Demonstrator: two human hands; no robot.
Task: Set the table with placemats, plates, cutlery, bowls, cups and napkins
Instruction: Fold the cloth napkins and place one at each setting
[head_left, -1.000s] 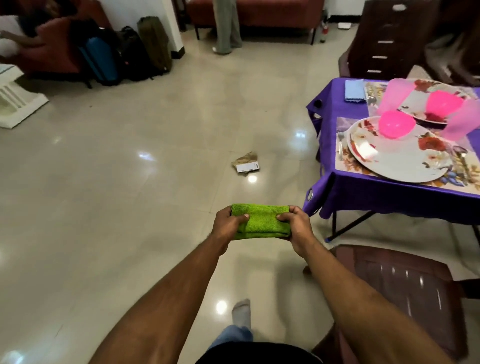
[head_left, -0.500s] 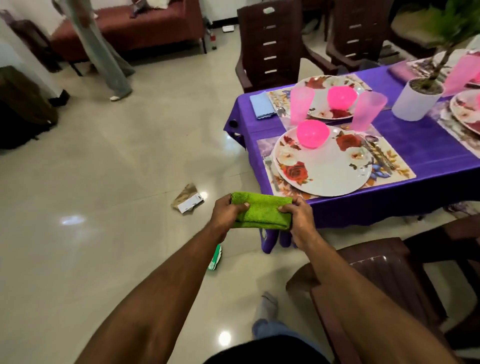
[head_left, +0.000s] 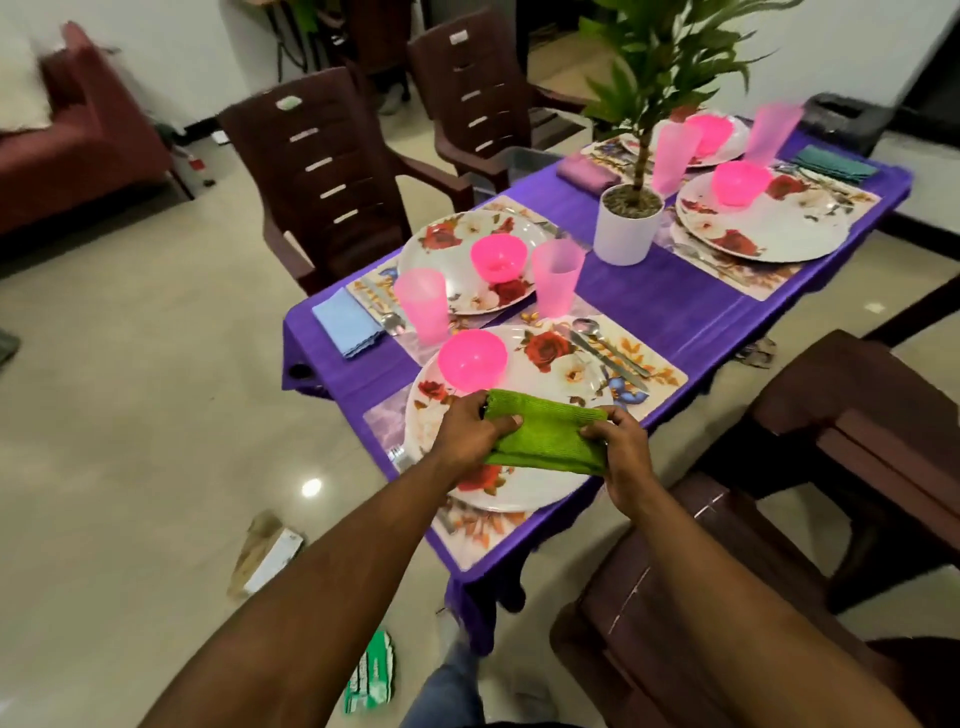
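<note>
Above the near plate (head_left: 524, 493) on the purple table (head_left: 675, 317), a folded green napkin (head_left: 545, 436) is held between two hands — left hand (head_left: 470, 431) gripping its left end, thumb curled on top; right hand (head_left: 621, 449) pinching the right end. Both forearms reach forward from the near edge, converging on the napkin.

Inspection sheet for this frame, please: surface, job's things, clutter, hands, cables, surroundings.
Surface: table under purple cloth.
Job's things: four settings with floral plates, pink bowls, pink cups; near plate has no napkin beside it; blue napkin by the next setting.
Clutter: potted plant mid-table; litter on floor.
Hands: left hand and right hand grip the folded green napkin over the near plate.
Cables: nothing seen.
Surroundings: brown chairs, red sofa.
</note>
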